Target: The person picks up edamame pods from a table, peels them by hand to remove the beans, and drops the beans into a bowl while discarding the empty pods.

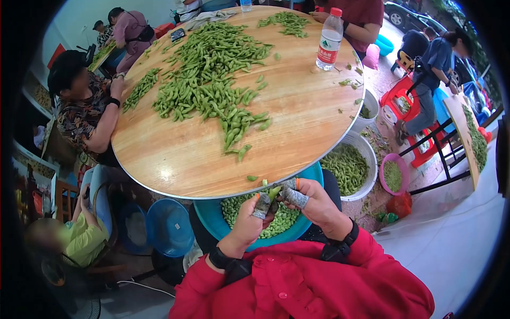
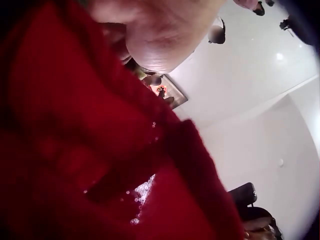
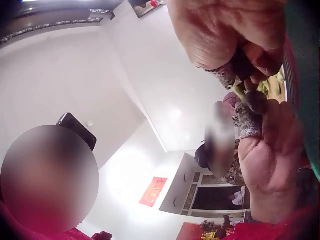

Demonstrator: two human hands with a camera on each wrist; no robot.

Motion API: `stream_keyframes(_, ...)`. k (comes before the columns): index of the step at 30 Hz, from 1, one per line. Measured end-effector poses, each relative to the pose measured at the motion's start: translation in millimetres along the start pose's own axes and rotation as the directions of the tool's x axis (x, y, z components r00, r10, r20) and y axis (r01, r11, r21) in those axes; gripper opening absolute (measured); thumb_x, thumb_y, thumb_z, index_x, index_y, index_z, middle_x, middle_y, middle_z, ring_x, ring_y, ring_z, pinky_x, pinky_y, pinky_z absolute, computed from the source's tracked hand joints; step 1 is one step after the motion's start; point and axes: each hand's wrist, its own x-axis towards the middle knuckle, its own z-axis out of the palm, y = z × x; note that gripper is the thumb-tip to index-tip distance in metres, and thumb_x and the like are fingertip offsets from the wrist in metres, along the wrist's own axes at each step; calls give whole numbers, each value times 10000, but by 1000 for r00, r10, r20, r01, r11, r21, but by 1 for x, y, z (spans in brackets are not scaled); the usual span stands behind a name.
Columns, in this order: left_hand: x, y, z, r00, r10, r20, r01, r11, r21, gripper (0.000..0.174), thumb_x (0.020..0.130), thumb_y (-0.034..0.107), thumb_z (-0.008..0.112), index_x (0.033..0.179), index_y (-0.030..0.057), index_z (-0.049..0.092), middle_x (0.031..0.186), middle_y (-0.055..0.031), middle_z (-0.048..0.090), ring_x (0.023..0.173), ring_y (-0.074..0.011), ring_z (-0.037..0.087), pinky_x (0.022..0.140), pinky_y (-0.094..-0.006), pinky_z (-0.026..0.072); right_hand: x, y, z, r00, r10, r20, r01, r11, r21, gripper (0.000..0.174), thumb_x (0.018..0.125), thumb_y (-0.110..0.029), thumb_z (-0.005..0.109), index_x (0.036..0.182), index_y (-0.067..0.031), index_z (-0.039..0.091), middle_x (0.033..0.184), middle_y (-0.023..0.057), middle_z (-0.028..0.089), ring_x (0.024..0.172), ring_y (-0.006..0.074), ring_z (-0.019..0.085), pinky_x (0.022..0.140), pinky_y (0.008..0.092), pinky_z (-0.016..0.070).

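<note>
Over a teal basin [image 1: 207, 224] of shelled green beans [image 1: 284, 222], both hands meet at a green edamame pod [image 1: 274, 192]. The left hand [image 1: 245, 223] pinches it between thumb and fingers, and the right hand [image 1: 322, 208] grips it from the other side. Grey wraps [image 1: 295, 197] with orange edges cover the thumbs. In the right wrist view the pod [image 3: 240, 91] shows as a green sliver between the wrapped thumb tips. A red sleeve [image 2: 100, 125] fills much of the left wrist view, hiding the fingertips.
A round wooden table [image 1: 297, 127] stands just ahead, bearing a large heap of pods [image 1: 212, 69] and a water bottle [image 1: 329, 42]. To the right are a white basket of pods [image 1: 348, 167] and a pink basin [image 1: 394, 173]. Blue tubs [image 1: 170, 227] stand left. Several people work around.
</note>
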Motion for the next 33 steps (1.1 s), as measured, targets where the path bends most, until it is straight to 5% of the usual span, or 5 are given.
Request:
stream_keyframes(12, 3, -1, 7, 992, 125, -31, -116, 970, 214, 156, 903, 195, 394, 894, 74, 491, 556, 53, 346, 436, -29, 272, 393, -185, 196, 0, -1, -1, 1000, -29, -7, 28, 999, -30, 175, 865, -169, 507, 938, -31, 585, 789, -49, 539, 687, 34, 441, 612, 196, 368)
stream_keyframes(18, 3, -7, -3, 992, -125, -6, 123, 981, -149, 165, 898, 196, 377, 890, 83, 496, 522, 42, 323, 422, -56, 263, 380, -197, 211, 3, 8, -4, 997, -67, 33, 66, 996, 52, 182, 856, -156, 524, 961, -17, 576, 868, -21, 575, 776, 50, 497, 690, 205, 403)
stream_keyframes(21, 5, -4, -8, 964, -134, 231, 222, 885, -409, 186, 894, 222, 374, 870, 83, 495, 490, 35, 299, 414, -70, 254, 375, -204, 223, 9, 23, -7, 988, -132, 83, 113, 973, 204, 203, 847, -175, 542, 970, -17, 573, 887, -7, 583, 796, 61, 513, 706, 213, 414)
stream_keyframes(25, 6, -4, -10, 946, -182, 268, 292, 839, -459, 224, 893, 263, 388, 809, 81, 489, 466, 32, 277, 411, -76, 248, 371, -208, 226, 15, 38, -14, 986, -112, 125, 59, 928, 367, 226, 836, -205, 562, 968, -22, 572, 896, 5, 588, 801, 72, 518, 716, 229, 424)
stream_keyframes(33, 8, -5, -10, 982, -154, 112, 177, 953, -246, 258, 894, 294, 405, 755, 88, 473, 465, 28, 275, 407, -75, 260, 372, -200, 215, 12, 12, -9, 997, -7, 78, 12, 998, -61, 175, 851, -162, 531, 937, -15, 570, 870, -8, 584, 782, 58, 499, 706, 209, 407)
